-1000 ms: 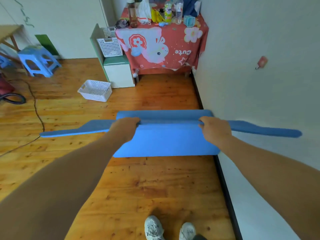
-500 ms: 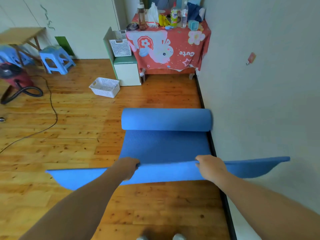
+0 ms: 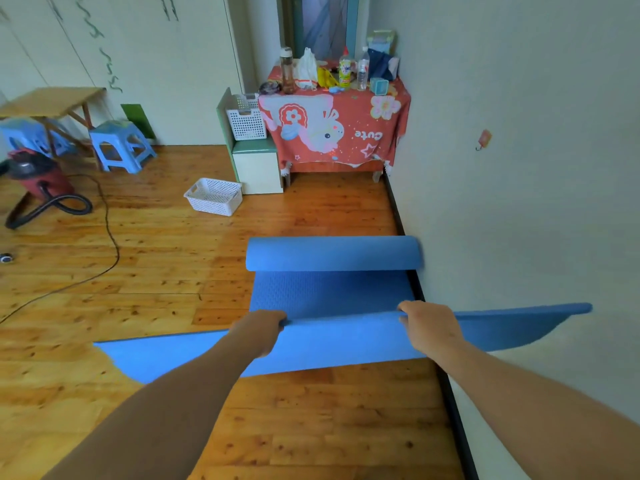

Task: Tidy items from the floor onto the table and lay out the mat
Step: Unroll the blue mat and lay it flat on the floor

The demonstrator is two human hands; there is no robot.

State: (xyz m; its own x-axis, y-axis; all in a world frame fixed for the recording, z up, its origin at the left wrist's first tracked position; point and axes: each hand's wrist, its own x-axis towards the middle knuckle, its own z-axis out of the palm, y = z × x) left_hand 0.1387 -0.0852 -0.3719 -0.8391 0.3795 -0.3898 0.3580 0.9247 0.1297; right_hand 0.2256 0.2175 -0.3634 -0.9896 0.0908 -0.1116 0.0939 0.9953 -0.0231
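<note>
While both hands grip the near edge of the blue mat (image 3: 332, 296), the left hand (image 3: 261, 332) and the right hand (image 3: 427, 327) are curled shut over that edge, fingers wrapped on the far side and knuckles toward the camera. Compared with a second ago, the held edge now sits much farther from the roll (image 3: 334, 252): back then the hands were right against it, and now a textured stretch of mat lies flat on the wooden floor (image 3: 311, 427) between the hands and the roll. Compared with half a second ago the change is small; the grip looks the same and the roll lies in about the same place beyond the hands, one end against the wall (image 3: 519, 168). Outside each hand the lifted edge flares out wide, left over the floor and right against the wall. Far beyond the roll stands the table (image 3: 391, 133) with its red cloth, bottles and other items on top. Ahead and to the left of the left hand, a white basket (image 3: 214, 196) rests on the floor.
</note>
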